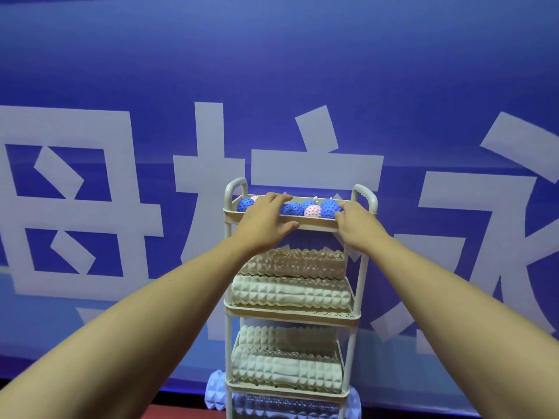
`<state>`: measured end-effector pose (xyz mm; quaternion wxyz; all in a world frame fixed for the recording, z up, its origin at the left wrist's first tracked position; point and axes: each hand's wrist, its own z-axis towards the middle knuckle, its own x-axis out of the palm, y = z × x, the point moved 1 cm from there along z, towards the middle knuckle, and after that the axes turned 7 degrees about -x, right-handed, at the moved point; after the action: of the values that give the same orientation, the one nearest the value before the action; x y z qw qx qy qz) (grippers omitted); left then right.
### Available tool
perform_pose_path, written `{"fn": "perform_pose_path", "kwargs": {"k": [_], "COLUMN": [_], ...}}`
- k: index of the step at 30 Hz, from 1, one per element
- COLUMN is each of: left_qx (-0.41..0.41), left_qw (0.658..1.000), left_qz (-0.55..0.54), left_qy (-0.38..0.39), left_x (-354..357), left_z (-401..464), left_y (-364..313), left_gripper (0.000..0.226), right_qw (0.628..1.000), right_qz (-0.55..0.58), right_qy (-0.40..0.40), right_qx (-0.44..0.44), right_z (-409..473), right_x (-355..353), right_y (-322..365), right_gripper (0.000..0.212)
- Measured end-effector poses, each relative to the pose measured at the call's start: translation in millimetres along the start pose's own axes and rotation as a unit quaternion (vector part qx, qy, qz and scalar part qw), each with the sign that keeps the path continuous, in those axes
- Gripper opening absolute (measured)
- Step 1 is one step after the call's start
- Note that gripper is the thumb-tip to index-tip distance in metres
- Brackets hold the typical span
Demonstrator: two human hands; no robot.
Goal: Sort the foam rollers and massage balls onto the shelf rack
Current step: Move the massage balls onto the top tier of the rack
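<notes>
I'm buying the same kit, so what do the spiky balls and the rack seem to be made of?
The spiky balls look like soft matte rubber or plastic, with moulded nubs all over. The rack looks like cream painted metal or plastic, I can't tell which: smooth tubular posts and perforated tray edges.

Even, soft blue-tinted light, no hard shadows; my forearms stretch and blur toward seven and five o'clock.

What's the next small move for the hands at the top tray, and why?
Probably let go and draw both hands back. The left hand and right hand rest on the top tray, whose spiky balls already sit inside; the foam rollers fill the lower shelves.
</notes>
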<state>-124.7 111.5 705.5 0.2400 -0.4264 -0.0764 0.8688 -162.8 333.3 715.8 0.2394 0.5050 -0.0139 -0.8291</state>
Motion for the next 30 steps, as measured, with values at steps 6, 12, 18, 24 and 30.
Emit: {"fn": "perform_pose_path", "kwargs": {"k": [6,12,18,24,30], "left_qx": [0.019,0.056,0.008,-0.076,-0.147], "left_qw": [0.999,0.992,0.993,0.979,0.934], "left_qz": [0.031,0.112,0.116,0.107,0.116], "left_qy": [-0.015,-0.035,0.037,0.153,0.304], "left_x": [3,14,53,108,154], "left_z": [-10,-51,-149,-293,-443], "left_y": [-4,-4,22,52,72], "left_gripper": [0.062,0.061,0.068,0.071,0.079], "right_qw": [0.996,0.985,0.979,0.987,0.971], "right_qz": [0.064,0.0,-0.062,-0.05,-0.018], "right_qy": [-0.057,-0.108,-0.051,0.104,0.231], "right_qx": [-0.003,-0.136,-0.185,-0.109,-0.062], "right_z": [-21,-69,-150,-265,-388], "right_x": [3,12,82,176,257], "right_y": [4,15,11,10,10], "right_gripper": [0.049,0.049,0.056,0.069,0.074]}}
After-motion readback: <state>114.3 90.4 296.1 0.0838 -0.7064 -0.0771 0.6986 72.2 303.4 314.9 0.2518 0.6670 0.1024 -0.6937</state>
